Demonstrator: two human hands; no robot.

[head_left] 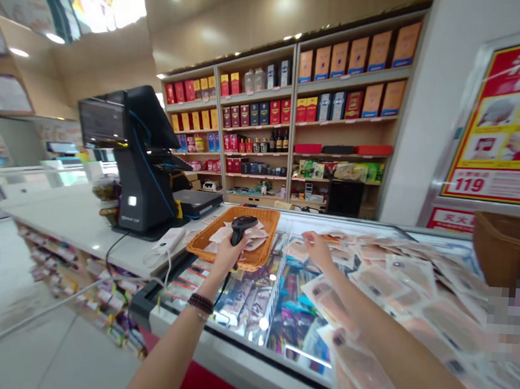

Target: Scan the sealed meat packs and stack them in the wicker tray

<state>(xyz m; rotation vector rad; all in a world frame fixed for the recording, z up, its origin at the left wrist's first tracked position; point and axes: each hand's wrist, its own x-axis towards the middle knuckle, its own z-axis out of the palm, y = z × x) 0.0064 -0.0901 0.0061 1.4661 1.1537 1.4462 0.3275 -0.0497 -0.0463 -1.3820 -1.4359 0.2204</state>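
My left grip (230, 250) is wrapped around the scanner (244, 222), above the basket (270, 233) where some packets lie. Many more packets (378, 278) cover the freezer (232, 352), so much seems left. Whether my right grip (320, 251), among them, pinches one, I cannot tell.

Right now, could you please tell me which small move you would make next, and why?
I would probably bring the packet by the right hand toward the scanner. The left hand grips the scanner above the basket, where other packets lie, and that packet is close by. Whether the right fingers hold it is hard to tell.
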